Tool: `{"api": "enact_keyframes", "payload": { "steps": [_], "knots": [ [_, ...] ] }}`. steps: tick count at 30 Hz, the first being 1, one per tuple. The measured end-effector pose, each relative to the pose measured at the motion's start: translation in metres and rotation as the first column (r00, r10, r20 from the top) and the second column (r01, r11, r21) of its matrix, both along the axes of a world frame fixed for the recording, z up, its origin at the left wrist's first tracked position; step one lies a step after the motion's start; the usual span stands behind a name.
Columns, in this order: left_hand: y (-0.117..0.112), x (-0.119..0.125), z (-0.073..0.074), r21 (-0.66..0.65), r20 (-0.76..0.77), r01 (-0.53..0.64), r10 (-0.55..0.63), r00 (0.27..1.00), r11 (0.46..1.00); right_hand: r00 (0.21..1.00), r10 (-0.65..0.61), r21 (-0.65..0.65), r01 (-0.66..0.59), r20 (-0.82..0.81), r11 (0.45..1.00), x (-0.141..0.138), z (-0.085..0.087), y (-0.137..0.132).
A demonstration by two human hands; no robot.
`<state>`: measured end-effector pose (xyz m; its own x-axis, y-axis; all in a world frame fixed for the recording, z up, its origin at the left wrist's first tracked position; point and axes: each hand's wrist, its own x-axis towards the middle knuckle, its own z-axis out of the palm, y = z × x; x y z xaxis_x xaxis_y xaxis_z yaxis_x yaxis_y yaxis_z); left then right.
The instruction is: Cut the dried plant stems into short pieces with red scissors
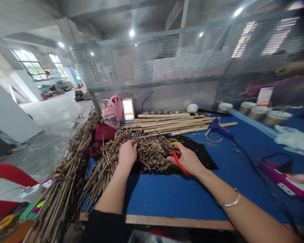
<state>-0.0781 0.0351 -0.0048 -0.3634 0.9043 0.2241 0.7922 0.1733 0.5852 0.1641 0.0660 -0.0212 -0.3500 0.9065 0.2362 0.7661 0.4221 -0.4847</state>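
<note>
My right hand (186, 158) grips scissors (177, 161) with red and yellow on the handles, their dark blades angled up and left above a heap of cut dry plant pieces (153, 153). At the heap's left edge, my left hand (128, 152) is closed in a pinch on a thin dried stem, partly hidden by the fingers. A black cloth (205, 157) lies under the heap. Beside my left forearm, a pile of dried stems (98, 179) spreads over the blue table (152, 195).
Long pale sticks (164, 125) lie behind the heap. A blue glue gun (219, 130) rests at the right with its cord trailing. Farther right are tubs (277, 118) and a purple device (281, 179). A tall dried bundle (57, 189) leans left; a mesh partition (152, 74) stands behind.
</note>
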Motion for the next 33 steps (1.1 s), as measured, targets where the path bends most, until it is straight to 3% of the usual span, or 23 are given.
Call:
{"api": "enact_keyframes", "payload": {
  "steps": [3, 7, 10, 15, 19, 22, 24, 26, 28, 33],
  "knots": [
    [0.002, -0.019, 0.0, -0.189, -0.122, -0.027, 0.004, 0.993, 0.982, 0.993, 0.075, -0.033, -0.078, -0.093, 0.996, -0.001, -0.003, 0.0],
    [0.004, -0.019, -0.001, -0.294, -0.207, -0.044, -0.019, 0.978, 0.955, 0.985, 0.079, -0.059, -0.089, -0.152, 0.994, -0.002, -0.003, -0.001],
    [0.005, -0.015, -0.001, -0.29, -0.213, -0.077, 0.014, 0.977, 0.954, 0.981, 0.074, -0.072, -0.088, -0.18, 0.994, -0.002, -0.003, 0.0],
    [0.003, -0.023, 0.005, -0.136, -0.132, -0.139, 0.121, 0.984, 0.981, 0.979, 0.073, -0.067, -0.087, -0.192, 0.994, -0.002, -0.005, 0.0],
    [-0.002, -0.028, 0.012, -0.092, -0.173, -0.219, 0.2, 0.964, 0.971, 0.974, 0.079, -0.079, -0.097, -0.212, 0.992, -0.003, -0.006, 0.0],
    [0.0, -0.021, 0.009, -0.009, -0.221, -0.17, 0.164, 0.961, 0.985, 0.965, 0.084, -0.099, -0.112, -0.25, 0.989, -0.003, -0.006, 0.0],
    [0.005, -0.014, 0.002, -0.049, -0.216, -0.025, 0.013, 0.976, 0.999, 0.959, 0.085, -0.111, -0.119, -0.271, 0.987, -0.003, -0.007, 0.0],
    [0.011, -0.009, -0.007, -0.183, -0.182, 0.065, -0.099, 0.978, 0.981, 0.954, 0.086, -0.115, -0.123, -0.286, 0.986, -0.003, -0.007, 0.0],
    [0.017, -0.009, -0.014, -0.233, -0.172, 0.065, -0.107, 0.979, 0.97, 0.95, 0.09, -0.117, -0.13, -0.298, 0.985, -0.003, -0.009, 0.001],
    [0.024, -0.014, -0.021, -0.248, -0.2, -0.077, 0.026, 0.979, 0.966, 0.952, 0.1, -0.095, -0.133, -0.29, 0.987, -0.003, -0.011, 0.002]
  ]
}}
